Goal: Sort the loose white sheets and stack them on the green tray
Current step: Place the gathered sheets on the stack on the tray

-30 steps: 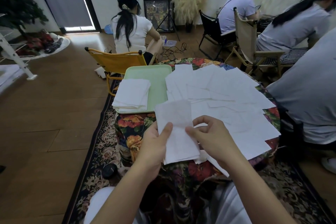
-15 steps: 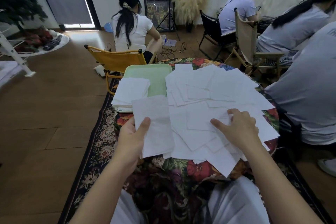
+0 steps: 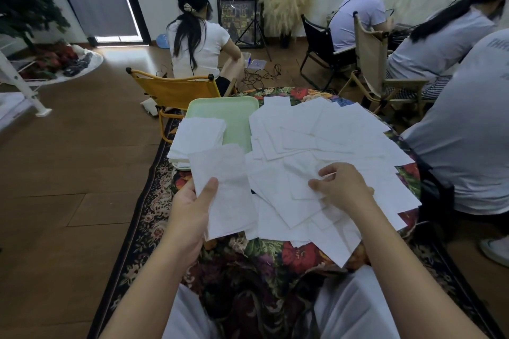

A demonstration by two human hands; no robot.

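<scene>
My left hand (image 3: 192, 209) holds a thin white sheet (image 3: 224, 187) upright over the table's left front, thumb on its face. My right hand (image 3: 341, 187) pinches another sheet (image 3: 300, 170) at the top of the loose white sheets (image 3: 325, 140), which lie spread over the flowered table. The green tray (image 3: 234, 115) sits at the table's far left, and a stack of white sheets (image 3: 197, 140) lies on its left half. The held sheet hides the tray's near right corner.
A person in a grey shirt (image 3: 465, 124) sits close against the table's right side. An orange folding chair (image 3: 176, 91) stands just behind the tray. Other seated people and chairs are farther back. The patterned rug (image 3: 137, 228) and wood floor lie to the left.
My right hand let go of the sheet that both hands held, reached to the pile and now pinches a sheet there. My left hand carried the held sheet leftward toward the tray.
</scene>
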